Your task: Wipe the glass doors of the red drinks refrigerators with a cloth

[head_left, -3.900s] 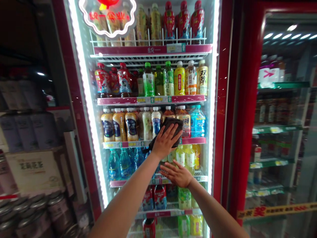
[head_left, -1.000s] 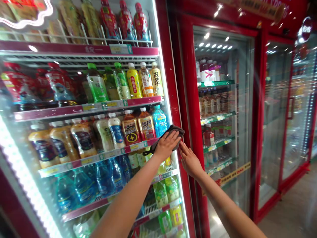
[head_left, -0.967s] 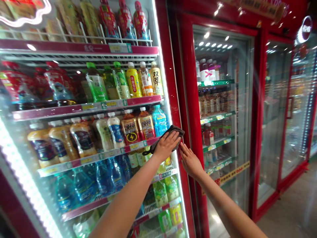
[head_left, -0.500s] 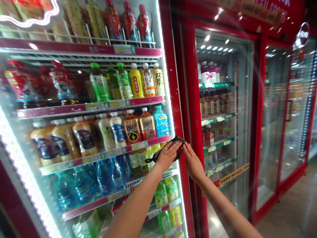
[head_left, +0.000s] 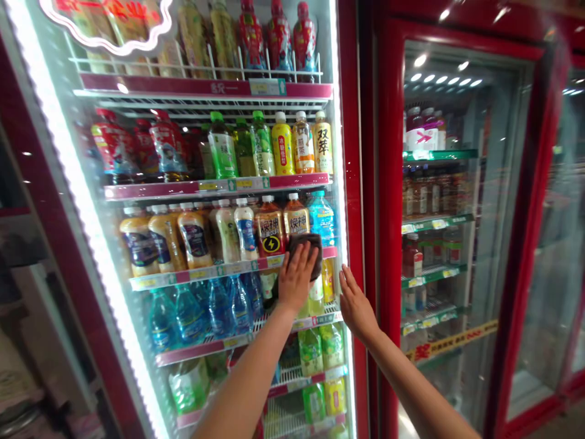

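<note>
My left hand (head_left: 296, 275) lies flat on a dark cloth (head_left: 307, 245) and presses it against the glass door (head_left: 91, 244) of a lit drinks fridge, level with the third shelf. Its fingers are stretched out over the cloth. My right hand (head_left: 355, 302) rests open with its fingers spread on the door's right edge, beside the red frame (head_left: 353, 152). Behind the glass stand rows of bottles (head_left: 269, 143) in red, green, yellow, orange and blue.
A second red-framed fridge (head_left: 457, 201) with a glass door stands to the right, holding fewer bottles on green shelves. A yellow and red tape strip (head_left: 452, 342) crosses its door low down. On the left are dim shelves and boxes.
The view has swung back to the left. My left hand has slid the cloth left and a little up on the glass. My right hand stays on the door's right edge.
</note>
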Demonstrator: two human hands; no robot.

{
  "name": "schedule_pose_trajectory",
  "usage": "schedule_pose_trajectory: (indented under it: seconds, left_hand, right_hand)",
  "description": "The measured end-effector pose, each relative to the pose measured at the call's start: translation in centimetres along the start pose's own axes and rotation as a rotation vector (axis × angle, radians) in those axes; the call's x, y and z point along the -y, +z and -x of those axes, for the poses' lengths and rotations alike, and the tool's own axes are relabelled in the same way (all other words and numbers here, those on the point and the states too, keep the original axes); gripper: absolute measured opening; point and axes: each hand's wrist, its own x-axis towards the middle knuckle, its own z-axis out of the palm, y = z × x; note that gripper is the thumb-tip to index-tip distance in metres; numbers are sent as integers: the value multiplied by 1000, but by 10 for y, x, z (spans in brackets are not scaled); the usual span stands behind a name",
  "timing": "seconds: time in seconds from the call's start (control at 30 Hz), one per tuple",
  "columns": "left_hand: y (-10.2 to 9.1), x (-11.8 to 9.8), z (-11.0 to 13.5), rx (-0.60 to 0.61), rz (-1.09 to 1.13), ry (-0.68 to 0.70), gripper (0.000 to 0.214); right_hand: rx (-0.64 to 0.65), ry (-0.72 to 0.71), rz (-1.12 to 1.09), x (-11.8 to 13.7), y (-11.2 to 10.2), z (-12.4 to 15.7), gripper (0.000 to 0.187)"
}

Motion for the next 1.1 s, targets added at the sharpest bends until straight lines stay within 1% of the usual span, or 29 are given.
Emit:
schedule_pose_trajectory:
  seconds: [0.07,0.1,0.13,0.2,0.27,0.33,0.4,0.43,0.47,0.5,0.53,0.57,0.6,0.63,0.67,0.73,0.77,0.8,0.83,0.87,0.9,0.97,1.03,1.07,1.1]
  left_hand:
    - [-9,16,7,-52,-23,-164,101]
    - [-12,21,15,-58,-34,-199,102]
    - [-12,24,25,-48,-44,-197,103]
    - [-7,22,47,9,-58,-96,102]
    - [-1,18,58,77,-65,46,100]
    - [-2,20,51,120,-70,155,98]
    - [-13,31,31,111,-73,162,98]
    - [-20,39,21,84,-76,114,99]
    - [-27,48,13,42,-82,25,99]
    - [-33,56,10,-5,-90,-78,98]
    - [-36,62,11,-48,-98,-180,98]
    - [-37,65,18,-79,-105,-262,99]
    - [-34,65,29,-90,-110,-305,99]
    - [-29,62,43,-82,-111,-308,101]
    - [-23,57,57,-50,-108,-259,102]
    - [-9,43,78,41,-94,-18,99]
    - [-5,37,83,90,-90,90,96]
    - [-3,34,82,132,-88,158,95]
    - [-4,33,78,161,-88,187,95]
    - [-7,35,72,174,-89,169,97]
    - [-13,40,65,166,-92,109,99]
    - [-25,53,57,103,-100,-91,102]
    - [-33,63,67,35,-111,-305,102]
    - [-33,66,78,24,-113,-371,101]
    - [-32,66,91,36,-111,-395,101]
  right_hand:
    - [23,-39,-10,8,6,-3,84]
    - [32,-56,-12,12,10,-5,85]
    - [38,-65,-8,16,15,-6,85]
    - [31,-66,17,21,25,-8,87]
    - [13,-63,62,24,36,-8,89]
    - [-6,-73,111,24,44,-6,89]
    - [-20,-89,152,22,50,-3,89]
    - [-24,-97,166,21,51,-2,89]
    - [-25,-103,177,20,52,-1,90]
    - [-23,-107,185,20,52,-1,90]
    - [-21,-107,192,20,52,0,91]
    - [-20,-104,198,20,53,0,91]
    - [-21,-99,205,21,53,-1,92]
    - [-24,-94,212,21,53,-1,92]
    - [-28,-90,220,22,53,-1,92]
    - [-30,-94,240,23,53,0,91]
    - [-27,-101,248,23,52,0,91]
    - [-22,-109,254,23,51,0,90]
    - [-15,-117,255,23,49,0,90]
    - [-7,-125,252,23,47,1,91]
    - [3,-130,248,23,45,1,91]
    - [16,-131,237,22,41,1,92]
    - [30,-120,223,23,38,1,93]
    - [36,-109,215,25,36,1,93]
    - [40,-93,208,27,36,1,93]
